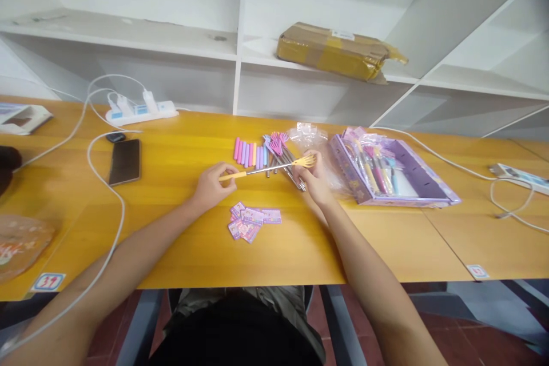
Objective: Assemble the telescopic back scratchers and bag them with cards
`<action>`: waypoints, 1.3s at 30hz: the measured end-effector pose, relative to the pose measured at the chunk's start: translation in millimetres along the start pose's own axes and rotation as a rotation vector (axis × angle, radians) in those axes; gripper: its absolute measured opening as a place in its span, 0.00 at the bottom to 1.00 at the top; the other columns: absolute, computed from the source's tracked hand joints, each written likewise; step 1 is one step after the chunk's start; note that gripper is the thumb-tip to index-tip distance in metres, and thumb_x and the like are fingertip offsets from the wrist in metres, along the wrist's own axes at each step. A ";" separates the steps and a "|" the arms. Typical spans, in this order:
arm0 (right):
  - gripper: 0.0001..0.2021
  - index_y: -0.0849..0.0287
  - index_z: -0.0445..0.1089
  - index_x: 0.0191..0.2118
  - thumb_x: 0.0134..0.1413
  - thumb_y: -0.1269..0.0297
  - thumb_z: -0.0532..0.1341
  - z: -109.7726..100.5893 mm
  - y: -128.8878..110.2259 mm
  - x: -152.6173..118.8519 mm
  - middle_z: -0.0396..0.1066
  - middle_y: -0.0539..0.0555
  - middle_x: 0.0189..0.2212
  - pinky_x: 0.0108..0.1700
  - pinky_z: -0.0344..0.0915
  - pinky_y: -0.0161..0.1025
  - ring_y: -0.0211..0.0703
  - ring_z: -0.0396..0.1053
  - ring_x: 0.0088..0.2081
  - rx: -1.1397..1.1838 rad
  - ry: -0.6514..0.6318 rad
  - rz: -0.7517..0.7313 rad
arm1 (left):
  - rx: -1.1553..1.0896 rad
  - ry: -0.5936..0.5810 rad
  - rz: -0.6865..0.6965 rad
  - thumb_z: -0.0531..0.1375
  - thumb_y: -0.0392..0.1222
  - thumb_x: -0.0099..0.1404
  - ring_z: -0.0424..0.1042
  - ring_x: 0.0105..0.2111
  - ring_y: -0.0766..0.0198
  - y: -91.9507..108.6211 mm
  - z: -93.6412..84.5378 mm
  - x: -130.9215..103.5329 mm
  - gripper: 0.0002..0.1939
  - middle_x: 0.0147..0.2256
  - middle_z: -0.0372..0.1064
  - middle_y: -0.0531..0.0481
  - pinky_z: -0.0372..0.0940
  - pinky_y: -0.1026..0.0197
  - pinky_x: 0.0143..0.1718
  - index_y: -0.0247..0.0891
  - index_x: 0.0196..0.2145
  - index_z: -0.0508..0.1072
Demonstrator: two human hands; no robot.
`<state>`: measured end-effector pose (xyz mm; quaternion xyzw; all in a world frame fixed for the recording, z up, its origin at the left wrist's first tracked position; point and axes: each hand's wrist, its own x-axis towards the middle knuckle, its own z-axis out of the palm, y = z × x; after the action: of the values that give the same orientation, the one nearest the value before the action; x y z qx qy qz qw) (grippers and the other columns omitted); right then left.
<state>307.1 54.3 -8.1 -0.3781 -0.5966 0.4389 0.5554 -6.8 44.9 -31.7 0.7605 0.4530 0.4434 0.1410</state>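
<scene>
While both hands worked over the yellow wooden tabletop (pixel 180 251), the left hand (pixel 212 186) was closed in a pinch on the yellow grip end of a thin metal rod with a yellow hand-shaped claw tip (pixel 274 167). The right hand (pixel 316 180) was closed around the claw end, so the rod was held level between the two, just above the table.

Far left of the left hand sat a red-and-white sticker (pixel 47 282) at the table edge; it looked like the digits 31, not sure. Near it ran a white cable (pixel 112 200), and a dark smartphone (pixel 124 161) lay flat, well to the left of the left hand. Beyond it was a white power strip (pixel 141 111) with plugs in it.

Just below and between the hands lay a small heap of purple printed cards (pixel 251 222); the print was too small to read. Beyond the hands lay a row of loose pink, purple and orange grip sleeves (pixel 251 154), then a bunch of pink and purple claw rods (pixel 281 154), touching a crumpled clear plastic bag (pixel 306 136).

Right of the right hand stood an open purple cardboard display box (pixel 422 183) with a few wrapped pieces at its near end and the rest bare. Judged from that, most of the work was left. A taped brown parcel (pixel 338 50) lay on the white shelf (pixel 128 34); its label was unreadable.
</scene>
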 end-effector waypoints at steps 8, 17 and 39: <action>0.20 0.48 0.54 0.47 0.62 0.56 0.68 9.3 -2.5 -5.9 0.62 0.40 0.23 0.25 0.55 0.35 0.38 0.59 0.21 0.012 0.003 0.052 | 0.002 0.003 -0.022 0.63 0.31 0.61 0.79 0.39 0.61 4.0 -0.9 -1.4 0.12 0.39 0.80 0.53 0.73 0.58 0.46 0.43 0.42 0.78; 0.23 0.47 0.53 0.48 0.60 0.56 0.69 17.2 10.4 -9.0 0.63 0.40 0.27 0.28 0.60 0.35 0.36 0.62 0.23 0.043 -0.050 0.075 | 0.008 0.004 -0.043 0.64 0.31 0.61 0.79 0.38 0.60 6.1 -1.5 -2.1 0.12 0.39 0.81 0.52 0.73 0.58 0.45 0.43 0.41 0.78; 0.27 0.45 0.48 0.49 0.61 0.54 0.70 36.8 29.8 -19.6 0.59 0.38 0.26 0.24 0.54 0.32 0.35 0.55 0.21 0.049 -0.218 0.072 | 0.003 0.029 -0.073 0.65 0.33 0.60 0.77 0.33 0.62 10.2 -4.0 -1.1 0.12 0.39 0.82 0.53 0.72 0.59 0.41 0.42 0.42 0.77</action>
<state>271.3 41.9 -42.7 -0.3355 -0.6285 0.5115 0.4804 -4.5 37.7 -23.8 0.7371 0.4832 0.4481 0.1495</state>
